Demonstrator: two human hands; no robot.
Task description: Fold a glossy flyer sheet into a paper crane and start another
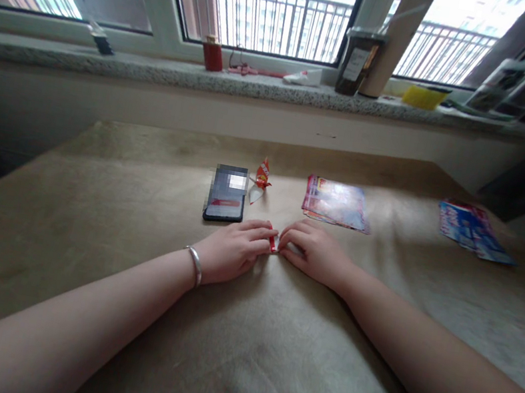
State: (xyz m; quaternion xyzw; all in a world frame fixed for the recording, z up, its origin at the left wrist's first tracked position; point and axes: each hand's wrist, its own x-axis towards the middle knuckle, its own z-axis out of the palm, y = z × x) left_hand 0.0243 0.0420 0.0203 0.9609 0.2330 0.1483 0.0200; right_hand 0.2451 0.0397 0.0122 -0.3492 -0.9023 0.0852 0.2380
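A small folded red-and-white piece of paper [274, 239] lies on the table between my hands. The fingers of my left hand [232, 250], which has a silver bangle at the wrist, are together and press on its left side. My right hand [314, 252] has curled fingers, with the tips pinching the paper's right edge. The fingers partly hide the paper. Just beyond my left hand rests a dark phone [225, 202]. Beside the phone stands a small folded orange-red paper piece [263, 175] with a white part near its base.
Beyond my right hand sits a stack of glossy printed packets [337, 203]. Blue printed packets [476, 231] are fanned out at the far right. On the stone windowsill [162, 74] stand a red container [212, 54], a dark lidded jar [358, 64] and a yellow object [425, 97].
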